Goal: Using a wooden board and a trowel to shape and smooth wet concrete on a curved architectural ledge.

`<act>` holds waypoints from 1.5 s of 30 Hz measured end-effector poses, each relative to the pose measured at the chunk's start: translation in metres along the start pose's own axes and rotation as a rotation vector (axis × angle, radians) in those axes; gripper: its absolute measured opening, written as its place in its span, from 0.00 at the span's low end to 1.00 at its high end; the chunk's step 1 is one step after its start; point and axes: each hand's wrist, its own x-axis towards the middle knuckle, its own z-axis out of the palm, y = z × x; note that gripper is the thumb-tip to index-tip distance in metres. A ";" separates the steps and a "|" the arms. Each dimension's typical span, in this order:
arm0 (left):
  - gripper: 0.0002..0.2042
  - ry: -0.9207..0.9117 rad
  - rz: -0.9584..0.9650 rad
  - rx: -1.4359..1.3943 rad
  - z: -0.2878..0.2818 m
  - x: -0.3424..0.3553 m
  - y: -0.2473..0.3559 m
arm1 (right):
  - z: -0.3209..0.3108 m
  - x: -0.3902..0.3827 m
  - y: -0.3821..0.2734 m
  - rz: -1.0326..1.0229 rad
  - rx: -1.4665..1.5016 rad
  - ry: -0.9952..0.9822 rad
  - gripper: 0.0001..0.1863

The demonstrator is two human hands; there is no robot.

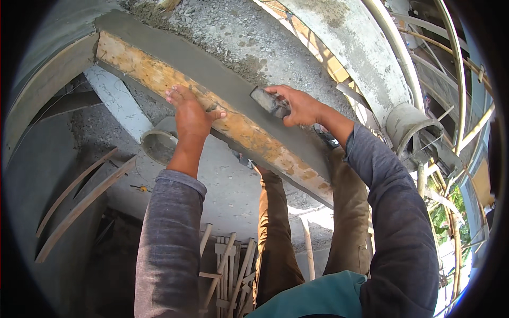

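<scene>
A long wooden board [241,131], stained with mortar, runs slantwise along the edge of a strip of smooth wet grey mortar [180,55]. My left hand [192,108] lies against the board, its thumb stretched out to the right and its fingers apart. In my right hand [299,106] is a small grey rectangular block [269,102], pinched between fingers and thumb over the mortar strip. The block's kind is unclear; its underside is hidden. A small dark spot shows on the board beside my left thumb.
A grey bucket [159,144] sits lower down, left of my left forearm. Another bucket [413,130] stands at the right, near bamboo poles [460,69]. Rough, gritty concrete [238,37] lies beyond the mortar. Wooden slats [228,270] stand far below, left of my legs.
</scene>
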 end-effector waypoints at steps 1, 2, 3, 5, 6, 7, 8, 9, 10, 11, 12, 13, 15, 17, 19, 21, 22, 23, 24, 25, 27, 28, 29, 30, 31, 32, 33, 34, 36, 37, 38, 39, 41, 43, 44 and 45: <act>0.68 -0.008 -0.009 0.011 0.000 0.000 0.000 | -0.004 0.019 -0.003 -0.014 -0.010 0.011 0.46; 0.68 -0.002 -0.009 0.015 0.001 0.000 0.000 | -0.007 0.044 -0.006 -0.062 -0.001 0.028 0.46; 0.67 -0.004 -0.006 0.029 0.001 0.001 0.000 | -0.009 0.072 -0.012 -0.085 -0.050 0.062 0.48; 0.67 0.011 0.011 0.034 0.002 0.001 -0.001 | -0.015 0.127 -0.027 -0.186 -0.106 0.113 0.49; 0.67 0.007 0.010 0.025 0.003 0.000 -0.002 | -0.018 0.150 -0.035 -0.190 -0.138 0.122 0.49; 0.68 0.003 0.009 0.009 0.003 0.001 -0.003 | -0.022 0.171 -0.043 -0.221 -0.145 0.104 0.48; 0.68 0.005 0.010 -0.014 0.004 0.001 -0.005 | -0.022 0.186 -0.049 -0.238 -0.146 0.093 0.48; 0.68 0.005 0.010 -0.013 0.004 0.000 -0.005 | -0.018 0.195 -0.051 -0.236 -0.171 0.050 0.47; 0.68 0.009 0.013 -0.017 0.005 0.000 -0.006 | -0.015 0.199 -0.052 -0.242 -0.186 0.017 0.47; 0.68 0.021 0.026 -0.033 0.005 0.000 -0.007 | -0.013 0.197 -0.051 -0.269 -0.180 -0.013 0.46; 0.68 0.006 0.015 -0.013 0.005 0.000 -0.007 | -0.008 0.189 -0.046 -0.265 -0.209 0.004 0.46; 0.68 0.000 0.012 -0.008 0.005 0.000 -0.007 | -0.002 0.172 -0.037 -0.283 -0.219 0.023 0.46; 0.68 -0.003 0.004 0.000 0.005 0.000 -0.006 | 0.003 0.130 -0.017 -0.260 -0.230 0.010 0.46; 0.68 0.010 0.004 0.006 0.004 0.001 -0.004 | 0.008 0.074 0.005 -0.171 -0.216 -0.072 0.46; 0.68 0.014 0.013 0.001 0.002 0.001 -0.003 | 0.010 0.024 0.023 -0.054 -0.222 -0.192 0.45; 0.68 0.003 0.013 -0.019 0.001 0.000 -0.001 | 0.010 -0.020 0.037 0.086 -0.194 -0.242 0.45; 0.68 -0.011 0.001 -0.030 0.001 0.000 -0.001 | 0.011 -0.037 0.042 0.147 -0.152 -0.221 0.45; 0.68 -0.025 -0.014 -0.038 0.000 -0.001 -0.001 | 0.014 -0.045 0.046 0.215 -0.117 -0.207 0.45; 0.68 -0.021 -0.010 -0.040 0.000 -0.001 -0.001 | 0.017 -0.047 0.047 0.267 -0.041 -0.132 0.45; 0.68 -0.016 -0.005 -0.042 0.000 -0.001 -0.002 | 0.019 -0.041 0.047 0.328 0.026 -0.060 0.45; 0.68 -0.009 0.005 -0.037 0.001 0.000 -0.002 | 0.024 -0.015 0.040 0.346 0.156 0.060 0.47; 0.67 -0.008 0.007 -0.031 0.002 0.000 -0.003 | 0.027 0.008 0.034 0.325 0.183 0.077 0.47; 0.67 -0.009 0.003 -0.032 0.003 0.001 -0.004 | 0.028 0.035 0.026 0.346 0.201 0.084 0.46; 0.68 -0.014 0.003 -0.009 0.004 0.001 -0.004 | 0.027 0.063 0.016 0.287 0.120 0.097 0.47; 0.69 -0.022 0.000 0.005 0.004 0.002 -0.005 | 0.026 0.089 0.005 0.315 0.013 0.088 0.47; 0.69 -0.026 -0.003 0.012 0.005 0.003 -0.005 | 0.023 0.108 -0.005 0.245 0.004 0.112 0.47; 0.69 -0.031 -0.007 0.019 0.005 0.004 -0.005 | 0.021 0.119 -0.012 0.216 -0.022 0.141 0.46; 0.69 -0.035 -0.009 0.022 0.005 0.004 -0.005 | 0.021 0.118 -0.016 0.157 -0.012 0.102 0.46; 0.69 -0.036 -0.011 0.021 0.004 0.004 -0.005 | 0.024 0.099 -0.018 -0.054 0.030 0.073 0.45; 0.69 -0.026 -0.009 0.014 0.003 0.004 -0.004 | 0.026 0.078 -0.013 -0.091 0.046 0.060 0.44; 0.69 -0.034 -0.017 0.014 0.003 0.003 -0.003 | 0.026 0.052 -0.004 -0.024 0.166 -0.002 0.44; 0.69 -0.029 -0.013 -0.005 0.002 0.002 -0.002 | 0.026 0.028 0.005 -0.076 0.321 -0.047 0.44; 0.68 -0.022 -0.026 -0.027 0.000 0.001 -0.001 | 0.033 -0.003 0.020 0.194 0.324 0.022 0.43; 0.68 -0.029 -0.027 -0.030 0.000 0.000 0.000 | 0.031 -0.009 0.033 0.295 0.267 0.090 0.43; 0.69 -0.031 -0.031 -0.035 0.000 0.000 0.000 | 0.029 -0.002 0.035 0.408 0.225 0.125 0.44; 0.68 -0.020 -0.013 -0.014 0.000 0.000 0.000 | 0.027 0.016 0.034 0.439 0.184 0.100 0.44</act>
